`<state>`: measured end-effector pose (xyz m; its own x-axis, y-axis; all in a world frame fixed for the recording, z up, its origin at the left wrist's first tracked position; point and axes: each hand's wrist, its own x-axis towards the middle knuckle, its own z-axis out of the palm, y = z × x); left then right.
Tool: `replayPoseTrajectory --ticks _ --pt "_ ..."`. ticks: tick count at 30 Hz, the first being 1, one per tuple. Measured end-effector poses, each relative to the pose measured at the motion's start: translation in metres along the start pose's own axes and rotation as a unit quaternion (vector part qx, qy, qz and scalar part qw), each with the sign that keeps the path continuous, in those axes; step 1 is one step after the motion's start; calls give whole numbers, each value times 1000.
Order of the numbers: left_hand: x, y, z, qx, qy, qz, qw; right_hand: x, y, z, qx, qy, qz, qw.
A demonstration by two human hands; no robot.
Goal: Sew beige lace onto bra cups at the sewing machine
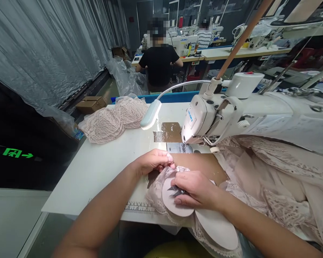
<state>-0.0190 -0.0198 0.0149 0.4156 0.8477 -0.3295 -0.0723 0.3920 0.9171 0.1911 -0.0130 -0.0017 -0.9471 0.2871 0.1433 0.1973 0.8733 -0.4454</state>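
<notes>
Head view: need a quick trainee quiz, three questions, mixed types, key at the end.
1. Which hand holds the dark-bladed snips?
2. Where does the lace stack lie?
a) On the floor
b) On the tabletop, left of the sewing machine
c) On top of the sewing machine
3. True or false: the left hand is at the far edge of the lace piece.

Key: 1. The right hand; 2. b; 3. True.

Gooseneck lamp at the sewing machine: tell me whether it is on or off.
On: the gooseneck lamp has a glowing white lower edge, and glare shows on the tabletop beside it.
</notes>
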Motion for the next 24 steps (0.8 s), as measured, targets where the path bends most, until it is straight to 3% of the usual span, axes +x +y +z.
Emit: replayPoseTrajectory --ticks 5,10,14,24 --pt "-2 -2 -1 -2 58 14 998 -2 -4 -15 31 -3 25 999" --pt "-4 -4 -5 6 64 32 997 -6 -2 -39 68 89 110 988" --pt "-5 -3 -5 11 76 31 997 -3 -2 -53 64 121 185 973" --pt "-7 -2 -2 25 74 57 995 22 -3 -41 89 92 248 960"
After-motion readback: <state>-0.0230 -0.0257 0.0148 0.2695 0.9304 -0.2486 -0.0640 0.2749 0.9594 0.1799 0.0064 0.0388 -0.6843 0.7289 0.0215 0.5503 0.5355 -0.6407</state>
